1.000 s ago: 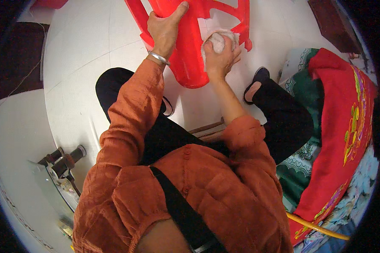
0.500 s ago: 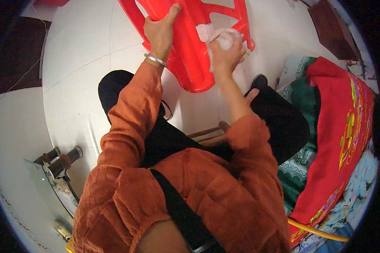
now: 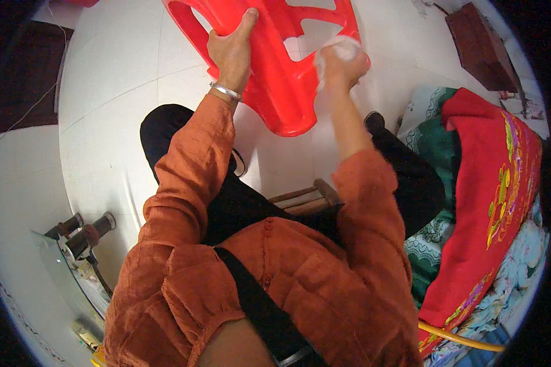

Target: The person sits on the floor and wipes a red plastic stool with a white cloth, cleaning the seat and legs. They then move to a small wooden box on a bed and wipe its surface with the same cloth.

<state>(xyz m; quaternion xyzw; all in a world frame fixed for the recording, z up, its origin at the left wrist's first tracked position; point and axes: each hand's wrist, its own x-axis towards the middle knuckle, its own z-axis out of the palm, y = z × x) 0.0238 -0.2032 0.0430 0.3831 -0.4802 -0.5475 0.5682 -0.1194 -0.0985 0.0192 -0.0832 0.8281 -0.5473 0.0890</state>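
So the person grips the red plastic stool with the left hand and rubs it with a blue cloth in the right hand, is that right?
Not quite: the cloth is white, not blue. The head view shows the left hand gripping the red plastic stool while the right hand presses the white cloth against it.

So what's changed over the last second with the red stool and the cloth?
The right hand has slid the white cloth up along the red stool, from the lower side edge toward the cut-out openings. The left hand keeps its grip on the stool's other edge, and nothing was let go. The red blanket stays put.
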